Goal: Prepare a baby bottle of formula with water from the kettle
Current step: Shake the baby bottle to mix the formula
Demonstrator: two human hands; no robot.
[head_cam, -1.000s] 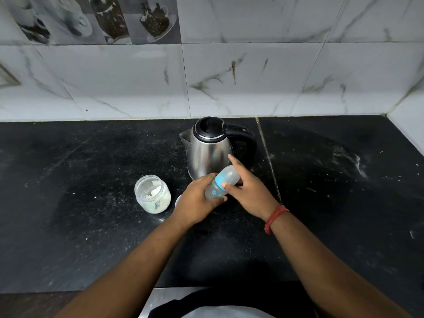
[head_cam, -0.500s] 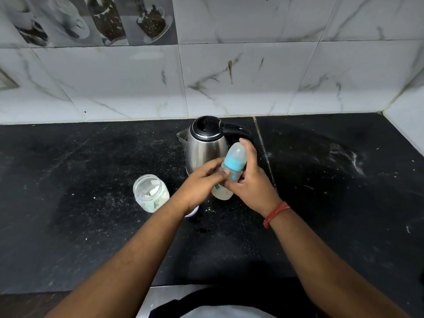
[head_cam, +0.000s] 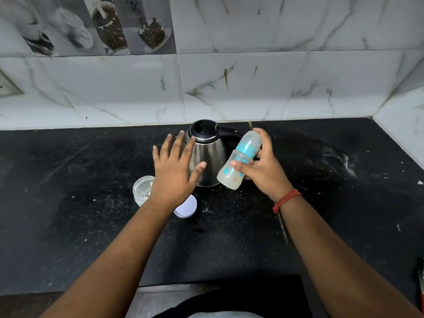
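Note:
My right hand [head_cam: 261, 171] grips a capped baby bottle [head_cam: 239, 160] with a blue collar and clear cap, tilted with its cap up and to the right, held above the counter just right of the kettle. The steel kettle [head_cam: 212, 154] with a black lid stands near the back wall. My left hand [head_cam: 175, 171] hovers open with fingers spread in front of the kettle's left side, holding nothing. An open glass jar of white powder [head_cam: 142, 189] is partly hidden behind my left wrist. Its pale lid [head_cam: 187, 206] lies on the counter beside it.
The black counter [head_cam: 80, 203] is speckled with spilled white powder, with a smear at the right [head_cam: 344, 161]. A marble-tiled wall [head_cam: 229, 88] runs behind and turns along the right side. A wall socket [head_cam: 6, 88] sits at the far left.
My left hand has let go of the bottle and spread open to the left. My right hand has lifted the bottle and tilted it rightward.

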